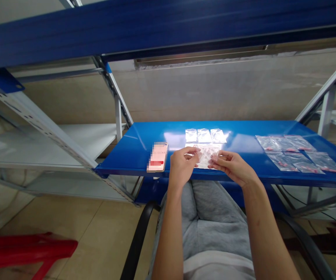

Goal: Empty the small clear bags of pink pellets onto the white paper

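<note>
Near the front edge of the blue shelf, my left hand (183,163) and my right hand (234,166) face each other, fingers pinched closed. Between them is a whitish, see-through plastic bag (205,158), gripped at its left and right sides. What lies in or under it is blurred by glare. Just beyond my hands, three small clear plastic bags (204,135) lie side by side. To the right, several clear bags with small red items inside (294,153) are laid out in two rows.
A phone with a lit screen (157,156) lies left of my hands on the blue shelf (138,146). A blue beam (168,29) crosses overhead. Grey metal posts (53,128) stand at the sides. Black chair armrests (141,237) flank my legs, and a red plastic stool (24,251) is lower left.
</note>
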{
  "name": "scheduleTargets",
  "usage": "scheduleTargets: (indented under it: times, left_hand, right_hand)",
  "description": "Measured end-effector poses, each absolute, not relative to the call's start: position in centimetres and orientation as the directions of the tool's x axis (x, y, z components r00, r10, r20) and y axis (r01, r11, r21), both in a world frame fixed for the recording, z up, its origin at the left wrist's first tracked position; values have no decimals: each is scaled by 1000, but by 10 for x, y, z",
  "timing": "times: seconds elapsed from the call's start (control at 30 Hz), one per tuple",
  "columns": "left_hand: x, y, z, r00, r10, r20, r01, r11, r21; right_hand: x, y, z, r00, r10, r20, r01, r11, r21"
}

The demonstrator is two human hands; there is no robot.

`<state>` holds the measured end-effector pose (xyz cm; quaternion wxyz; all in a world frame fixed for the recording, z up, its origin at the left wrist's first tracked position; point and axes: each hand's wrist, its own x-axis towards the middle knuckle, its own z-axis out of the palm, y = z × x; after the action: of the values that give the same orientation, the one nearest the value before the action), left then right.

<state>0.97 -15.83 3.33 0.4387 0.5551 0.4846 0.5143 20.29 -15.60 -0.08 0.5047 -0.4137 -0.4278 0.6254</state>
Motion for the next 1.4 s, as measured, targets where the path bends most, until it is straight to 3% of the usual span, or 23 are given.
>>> scheduleTargets:
  times: [0.23,0.57,0.73,0.83,0.93,1.03,1.13,1.2,1.4]
  left_hand:
    - [5,-154,26,6,991,135,61,-135,989]
    - [3,-150,23,40,979,199,116,-202,972]
    - [-9,-149,23,-64,958,279,261,-254,931]
    - [-14,-147,20,-76,928,365,401,-307,863]
    - [-12,-144,13,8,905,426,527,-366,767]
    - [-2,-141,2,97,883,459,642,-408,650]
    - [12,-138,-10,99,892,440,741,-362,566]
    - [21,-137,-17,42,920,391,790,-270,551]
    - [33,-137,-26,-71,945,320,830,-122,544]
  right_hand:
    - [201,-153,-6,-111,988,-111,-312,-141,-940]
    - [199,-148,-10,29,999,-30,-273,-21,-962]
    - [208,-138,-3,41,998,55,-110,60,-992]
    - [214,-124,14,-6,995,98,145,98,-985]
    - [213,-107,40,-120,980,157,531,197,-824]
    - [202,-94,61,-320,928,191,775,372,-511]
    - [185,-86,70,-458,872,172,842,488,-229]
    - [175,-84,73,-519,847,117,841,530,-110]
    - [163,-85,80,-633,774,11,773,632,63]
